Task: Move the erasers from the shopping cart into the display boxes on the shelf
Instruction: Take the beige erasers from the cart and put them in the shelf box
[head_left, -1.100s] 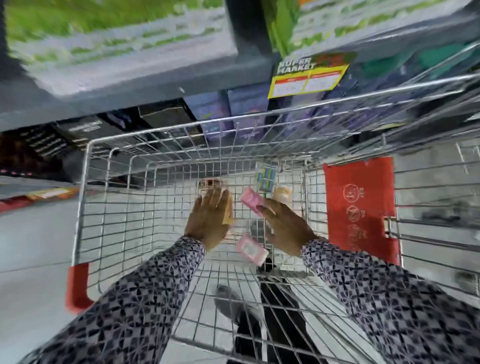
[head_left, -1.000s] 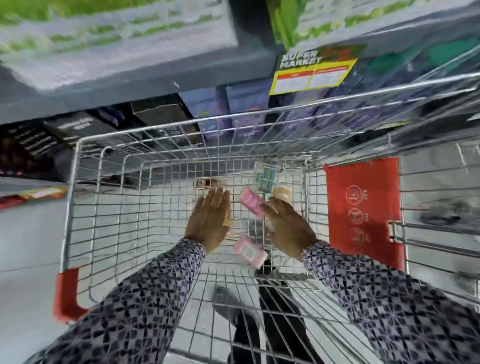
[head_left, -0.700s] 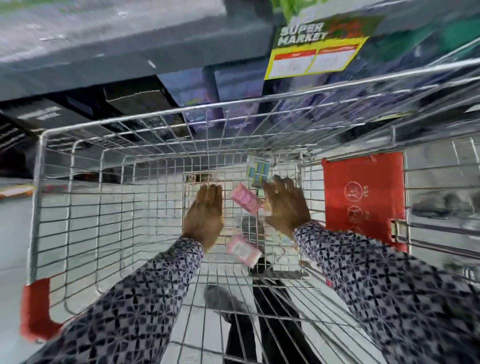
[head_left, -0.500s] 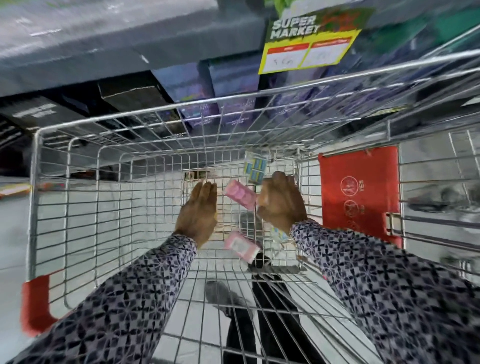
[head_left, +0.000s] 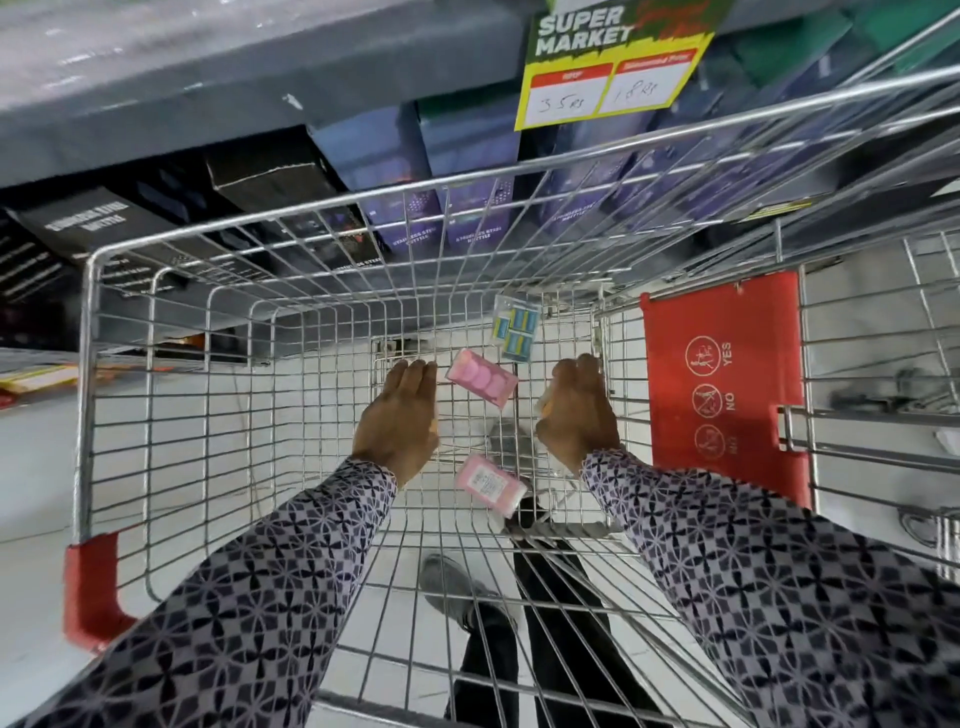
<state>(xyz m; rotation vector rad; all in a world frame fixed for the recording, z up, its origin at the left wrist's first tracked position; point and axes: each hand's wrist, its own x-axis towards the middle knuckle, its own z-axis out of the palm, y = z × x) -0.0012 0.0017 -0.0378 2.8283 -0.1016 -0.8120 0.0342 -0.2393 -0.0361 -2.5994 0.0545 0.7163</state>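
Palms (head_left: 400, 415) hidden (contents unclear).

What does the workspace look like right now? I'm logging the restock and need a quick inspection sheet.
Surface: wire floor of the shopping cart, mostly bare.
Job's things: two pink eraser packs, the far pink pack and the near pink pack, plus a blue-and-clear pack at the far end.
Clutter: nothing seen.
Grippers: left hand flat with fingers extended, not visibly holding anything; right hand curled, contents hidden.
Cables: nothing seen.
Surroundings: shelf edge with a price tag, boxed stock beneath, red child-seat flap on the right, pale floor below.
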